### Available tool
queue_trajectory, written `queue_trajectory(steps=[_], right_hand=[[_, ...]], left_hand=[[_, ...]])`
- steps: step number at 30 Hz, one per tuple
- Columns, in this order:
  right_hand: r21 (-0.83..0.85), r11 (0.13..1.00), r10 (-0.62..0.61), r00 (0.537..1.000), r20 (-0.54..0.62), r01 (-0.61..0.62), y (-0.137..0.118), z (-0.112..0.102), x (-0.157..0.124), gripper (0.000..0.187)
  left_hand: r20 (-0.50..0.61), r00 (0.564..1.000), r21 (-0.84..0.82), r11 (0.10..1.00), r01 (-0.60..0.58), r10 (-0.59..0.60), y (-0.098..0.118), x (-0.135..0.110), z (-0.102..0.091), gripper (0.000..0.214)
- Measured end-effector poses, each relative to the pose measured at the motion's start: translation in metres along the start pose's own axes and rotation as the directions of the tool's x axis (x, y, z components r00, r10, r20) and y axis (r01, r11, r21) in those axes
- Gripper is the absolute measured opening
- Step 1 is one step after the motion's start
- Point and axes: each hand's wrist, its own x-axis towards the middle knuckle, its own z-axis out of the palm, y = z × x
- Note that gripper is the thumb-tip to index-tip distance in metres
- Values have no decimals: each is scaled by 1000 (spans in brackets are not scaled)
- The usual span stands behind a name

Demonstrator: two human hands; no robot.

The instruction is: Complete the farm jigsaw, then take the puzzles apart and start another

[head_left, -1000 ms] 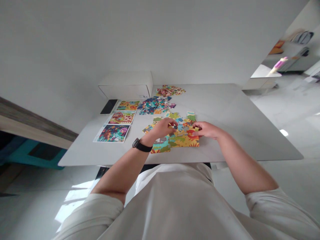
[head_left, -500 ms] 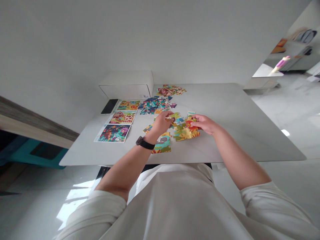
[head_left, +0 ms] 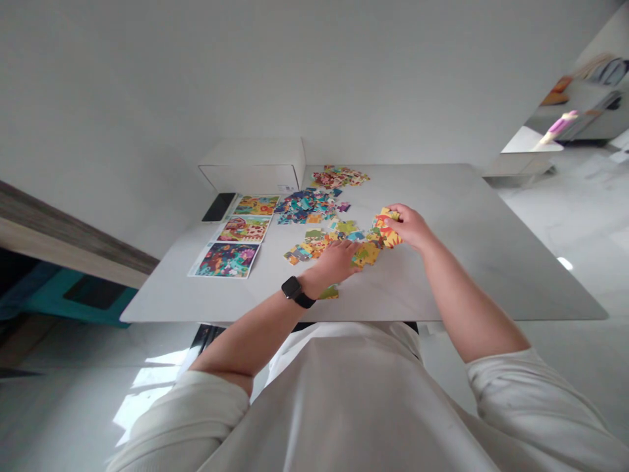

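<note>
My right hand [head_left: 410, 227] is lifted over the table [head_left: 466, 229], closed on a joined cluster of yellow and orange puzzle pieces [head_left: 388, 226]. My left hand [head_left: 339, 261], with a black watch [head_left: 296, 291] on its wrist, lies over more puzzle pieces; its fingers reach a green and yellow chunk [head_left: 366, 254]. I cannot see whether it grips anything. A green piece [head_left: 328, 292] pokes out under the wrist. Loose pieces [head_left: 314, 246] lie scattered just beyond.
Three picture cards [head_left: 228, 258] lie in a row at the left, with a black phone [head_left: 219, 206] and a white box [head_left: 255, 164] behind them. Piles of blue pieces [head_left: 307, 204] and reddish pieces [head_left: 341, 176] sit farther back.
The assembled part came apart. My right hand lifted a yellow-orange cluster up and away to the right. My left hand slid toward me and right onto the remaining pieces.
</note>
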Motion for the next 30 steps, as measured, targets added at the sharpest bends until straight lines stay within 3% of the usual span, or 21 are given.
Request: queue_trajectory(steps=[3, 6, 9, 13, 15, 17, 21, 24, 27, 30], right_hand=[[-273, 962, -40, 995, -93, 13, 4, 8, 0, 47], [-360, 931, -104, 990, -96, 63, 5, 16, -6, 47], [-300, 936, -195, 981, -3, 185, 0, 25, -15, 36], [-223, 908, -314, 928, 199, 355, -11, 37, -22, 30], [-274, 893, -291, 922, 257, 358, -16, 41, -25, 28], [-368, 881, -218, 945, 246, 299, -19, 42, -27, 23], [-488, 856, -134, 985, 113, 172, -19, 34, -32, 12], [-446, 866, -219, 973, 71, 228, -26, 31, -40, 15], [-265, 850, -399, 885, 241, 455, -44, 41, -55, 16], [-109, 761, -539, 717, 442, 640, -66, 64, -75, 31]], left_hand=[[3, 999, 27, 999, 38, -38, 0, 0, -1, 64], [-24, 999, 34, 999, 41, -40, -5, -3, -7, 67], [-74, 997, 38, 999, 34, -31, -11, -5, -15, 63], [-93, 996, 11, 1000, 0, 1, -17, -2, -19, 61], [-81, 997, -12, 1000, -8, 7, -21, -1, -19, 61], [-98, 995, -41, 999, -3, -1, -27, -3, -20, 58], [-158, 987, -130, 992, 11, -31, -49, -33, -30, 45], [-122, 992, -179, 984, 18, -41, -62, -74, -34, 40], [-61, 998, -166, 986, 18, -28, -65, -114, -30, 55], [-30, 999, -138, 990, -26, 22, -61, -136, -23, 57]])
